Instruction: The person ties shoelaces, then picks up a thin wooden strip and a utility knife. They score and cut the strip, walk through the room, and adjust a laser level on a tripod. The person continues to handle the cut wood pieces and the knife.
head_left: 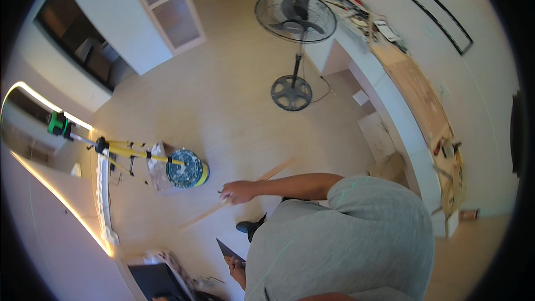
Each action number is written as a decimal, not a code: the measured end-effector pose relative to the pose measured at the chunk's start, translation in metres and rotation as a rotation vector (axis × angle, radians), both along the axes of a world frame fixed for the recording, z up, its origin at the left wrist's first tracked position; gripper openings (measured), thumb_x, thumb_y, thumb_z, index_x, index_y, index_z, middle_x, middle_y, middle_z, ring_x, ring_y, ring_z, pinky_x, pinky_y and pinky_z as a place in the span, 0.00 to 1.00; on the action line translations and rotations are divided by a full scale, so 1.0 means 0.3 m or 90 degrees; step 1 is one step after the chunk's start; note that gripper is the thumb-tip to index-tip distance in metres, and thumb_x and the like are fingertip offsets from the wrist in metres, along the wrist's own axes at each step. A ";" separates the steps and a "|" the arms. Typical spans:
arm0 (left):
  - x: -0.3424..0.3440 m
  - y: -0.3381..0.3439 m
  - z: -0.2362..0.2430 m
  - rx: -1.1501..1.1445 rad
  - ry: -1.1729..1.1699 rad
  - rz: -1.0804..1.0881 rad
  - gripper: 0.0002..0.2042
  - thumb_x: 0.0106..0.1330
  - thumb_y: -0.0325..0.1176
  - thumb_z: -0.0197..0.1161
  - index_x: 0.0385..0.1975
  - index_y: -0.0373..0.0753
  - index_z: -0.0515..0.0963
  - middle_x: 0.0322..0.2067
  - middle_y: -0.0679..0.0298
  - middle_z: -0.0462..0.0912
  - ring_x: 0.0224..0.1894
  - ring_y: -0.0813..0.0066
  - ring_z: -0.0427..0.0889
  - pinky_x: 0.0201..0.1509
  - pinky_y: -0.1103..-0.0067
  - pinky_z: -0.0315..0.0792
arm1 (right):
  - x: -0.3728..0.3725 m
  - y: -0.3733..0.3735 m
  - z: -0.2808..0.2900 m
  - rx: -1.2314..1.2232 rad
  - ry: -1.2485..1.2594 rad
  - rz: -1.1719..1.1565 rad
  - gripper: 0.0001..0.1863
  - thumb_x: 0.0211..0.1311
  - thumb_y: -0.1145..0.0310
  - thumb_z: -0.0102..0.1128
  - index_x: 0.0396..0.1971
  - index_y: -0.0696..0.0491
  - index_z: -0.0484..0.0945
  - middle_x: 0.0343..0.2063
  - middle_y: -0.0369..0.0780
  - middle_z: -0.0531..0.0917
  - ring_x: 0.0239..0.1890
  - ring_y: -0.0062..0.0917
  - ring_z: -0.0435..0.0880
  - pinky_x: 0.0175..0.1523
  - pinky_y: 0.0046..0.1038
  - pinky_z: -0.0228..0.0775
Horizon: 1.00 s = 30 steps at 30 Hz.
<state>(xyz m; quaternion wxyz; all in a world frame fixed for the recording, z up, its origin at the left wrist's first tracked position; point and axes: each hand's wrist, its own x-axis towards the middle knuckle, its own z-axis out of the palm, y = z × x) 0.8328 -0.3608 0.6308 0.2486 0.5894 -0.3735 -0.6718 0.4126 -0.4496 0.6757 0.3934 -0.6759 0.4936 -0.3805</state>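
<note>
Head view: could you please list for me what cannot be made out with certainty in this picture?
All in the head view:
Left forearm: mostly hidden by the grey shirt.
Handle of the dark-bladed tool: partly covered by the left hand.
Whether the right hand grips the wooden strip: blur and its own fingers hide the contact.
Dark flat object: cut off by the lower edge.
Small items on the counter: too small and blurred.
</note>
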 end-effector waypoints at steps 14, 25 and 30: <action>-0.067 -0.623 0.426 0.190 0.319 0.024 0.17 0.76 0.46 0.57 0.55 0.42 0.73 0.34 0.67 0.77 0.33 0.77 0.77 0.38 0.73 0.76 | 0.609 -0.351 0.258 0.074 0.035 0.002 0.22 0.43 0.65 0.73 0.42 0.54 0.82 0.41 0.44 0.81 0.46 0.42 0.82 0.50 0.40 0.75; -0.044 -0.858 0.482 0.017 -0.022 -0.252 0.13 0.73 0.34 0.62 0.54 0.39 0.77 0.30 0.68 0.77 0.27 0.80 0.75 0.30 0.79 0.72 | 0.623 -0.513 0.185 0.029 0.080 0.043 0.17 0.48 0.64 0.71 0.39 0.53 0.82 0.41 0.45 0.81 0.46 0.43 0.81 0.49 0.43 0.73; 0.051 -1.001 0.371 -0.146 -0.141 -0.497 0.28 0.69 0.28 0.63 0.70 0.38 0.67 0.50 0.56 0.82 0.46 0.72 0.82 0.49 0.78 0.75 | 0.468 -0.535 0.135 0.056 0.073 -0.052 0.21 0.43 0.65 0.76 0.40 0.54 0.82 0.41 0.44 0.81 0.46 0.41 0.81 0.49 0.41 0.72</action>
